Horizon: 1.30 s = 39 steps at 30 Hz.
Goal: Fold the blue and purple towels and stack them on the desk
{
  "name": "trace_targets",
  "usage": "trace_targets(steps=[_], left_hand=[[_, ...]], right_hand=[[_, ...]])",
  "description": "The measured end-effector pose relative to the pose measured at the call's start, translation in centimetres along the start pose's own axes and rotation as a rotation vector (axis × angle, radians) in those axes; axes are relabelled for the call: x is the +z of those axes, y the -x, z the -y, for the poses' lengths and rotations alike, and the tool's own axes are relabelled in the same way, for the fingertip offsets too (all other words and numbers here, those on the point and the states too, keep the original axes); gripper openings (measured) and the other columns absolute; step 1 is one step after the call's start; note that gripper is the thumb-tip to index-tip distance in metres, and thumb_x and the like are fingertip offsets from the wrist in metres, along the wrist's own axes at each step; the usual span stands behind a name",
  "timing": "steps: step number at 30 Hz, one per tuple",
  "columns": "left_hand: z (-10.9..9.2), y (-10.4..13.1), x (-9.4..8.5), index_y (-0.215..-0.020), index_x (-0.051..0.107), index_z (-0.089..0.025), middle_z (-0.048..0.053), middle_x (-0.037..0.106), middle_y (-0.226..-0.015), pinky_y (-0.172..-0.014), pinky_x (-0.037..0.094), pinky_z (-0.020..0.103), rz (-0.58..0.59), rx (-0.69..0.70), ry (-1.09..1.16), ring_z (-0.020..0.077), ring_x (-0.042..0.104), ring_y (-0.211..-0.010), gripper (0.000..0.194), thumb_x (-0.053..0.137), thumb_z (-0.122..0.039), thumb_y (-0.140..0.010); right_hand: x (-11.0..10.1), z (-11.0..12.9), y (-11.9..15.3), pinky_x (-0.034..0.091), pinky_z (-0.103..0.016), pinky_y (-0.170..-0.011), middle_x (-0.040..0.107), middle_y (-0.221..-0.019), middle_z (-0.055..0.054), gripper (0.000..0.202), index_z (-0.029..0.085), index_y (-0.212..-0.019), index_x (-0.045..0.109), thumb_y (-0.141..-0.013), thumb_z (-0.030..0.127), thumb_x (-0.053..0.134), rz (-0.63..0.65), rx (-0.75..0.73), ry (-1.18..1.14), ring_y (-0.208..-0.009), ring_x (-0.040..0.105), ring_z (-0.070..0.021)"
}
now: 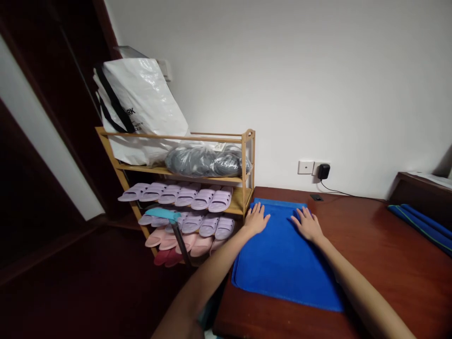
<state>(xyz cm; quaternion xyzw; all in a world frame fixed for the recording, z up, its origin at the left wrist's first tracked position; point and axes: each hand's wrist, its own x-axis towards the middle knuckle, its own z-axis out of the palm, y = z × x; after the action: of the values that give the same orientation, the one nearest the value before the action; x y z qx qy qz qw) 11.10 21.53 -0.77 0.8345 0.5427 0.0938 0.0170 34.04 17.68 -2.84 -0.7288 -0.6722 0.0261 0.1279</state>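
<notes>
A blue cloth [282, 259] lies flat in layers on the reddish-brown wooden table [381, 245], near its left edge. My left hand [256, 219] rests on the cloth's far left part, palm down with fingers spread. On the far right part of the cloth lies my right hand [308, 225], also palm down, its fingers apart. Bare cloth shows between the two hands. Neither hand grips anything.
Left of the table stands a wooden rack [243, 160] with purple slippers [221, 199], a white bag [144, 94] and a plastic-wrapped grey bundle [208, 161]. Folded blue cloths [422, 228] lie at the right. A black adapter [323, 171] is plugged into the wall.
</notes>
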Motion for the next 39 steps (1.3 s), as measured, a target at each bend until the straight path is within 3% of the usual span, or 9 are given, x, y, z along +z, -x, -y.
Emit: trace_targets(steps=[3, 6, 8, 10, 29, 39], left_hand=[[-0.5, 6.0, -0.7, -0.147, 0.023, -0.017, 0.008, 0.015, -0.155, -0.114, 0.013, 0.039, -0.034, 0.238, 0.035, 0.0211, 0.008, -0.142, 0.066, 0.020, -0.056, -0.095], [-0.3, 11.3, -0.9, -0.149, 0.018, -0.025, 0.005, 0.015, -0.155, -0.113, 0.014, 0.041, 0.001, 0.353, 0.076, 0.0201, 0.010, -0.142, 0.064, 0.021, -0.059, -0.094], [-0.1, 13.2, -0.8, -0.148, 0.019, -0.027, 0.004, 0.018, -0.154, -0.113, 0.014, 0.043, 0.034, 0.370, 0.081, 0.0201, 0.012, -0.142, 0.062, 0.025, -0.057, -0.094], [0.1, 13.6, -0.6, -0.147, 0.022, -0.027, 0.004, 0.021, -0.153, -0.114, 0.013, 0.044, 0.038, 0.368, 0.081, 0.0202, 0.014, -0.142, 0.061, 0.027, -0.056, -0.094], [2.1, 3.0, 1.5, -0.147, 0.025, -0.026, 0.004, 0.019, -0.154, -0.113, 0.010, 0.042, 0.064, 0.325, 0.058, 0.0191, 0.014, -0.142, 0.067, 0.021, -0.064, -0.092], [2.8, 0.5, 2.2, -0.147, 0.023, -0.028, 0.003, 0.018, -0.154, -0.113, 0.008, 0.043, 0.069, 0.313, 0.065, 0.0186, 0.013, -0.142, 0.068, 0.023, -0.067, -0.090]], right_hand=[[-0.2, 1.4, 5.3, 0.017, -0.043, -0.112, 0.018, -0.153, -0.008, 0.075, 0.024, -0.146, 0.027, -0.086, 0.069, 0.018, 0.037, -0.103, -0.021, -0.142, 0.010, -0.0239], [0.2, 1.9, 10.8, 0.019, -0.049, -0.111, 0.013, -0.154, 0.000, 0.071, 0.036, -0.146, 0.021, -0.084, 0.072, 0.022, 0.080, -0.206, -0.050, -0.142, 0.008, -0.0257], [0.5, 1.8, 13.1, 0.018, -0.052, -0.110, 0.011, -0.154, 0.001, 0.072, 0.038, -0.146, 0.019, -0.083, 0.072, 0.023, 0.076, -0.227, -0.036, -0.141, 0.007, -0.0271], [0.7, 1.6, 13.9, 0.017, -0.053, -0.111, 0.012, -0.153, 0.001, 0.071, 0.037, -0.146, 0.020, -0.084, 0.072, 0.023, 0.051, -0.238, -0.003, -0.142, 0.007, -0.0266], [1.4, -0.1, 3.2, 0.016, -0.048, -0.111, 0.017, -0.153, -0.003, 0.074, 0.033, -0.146, 0.024, -0.084, 0.073, 0.016, 0.080, -0.236, 0.069, -0.142, 0.009, -0.0238], [2.0, -0.6, 0.8, 0.016, -0.047, -0.111, 0.018, -0.153, -0.004, 0.076, 0.032, -0.146, 0.024, -0.083, 0.074, 0.016, 0.065, -0.244, 0.065, -0.141, 0.011, -0.0236]])
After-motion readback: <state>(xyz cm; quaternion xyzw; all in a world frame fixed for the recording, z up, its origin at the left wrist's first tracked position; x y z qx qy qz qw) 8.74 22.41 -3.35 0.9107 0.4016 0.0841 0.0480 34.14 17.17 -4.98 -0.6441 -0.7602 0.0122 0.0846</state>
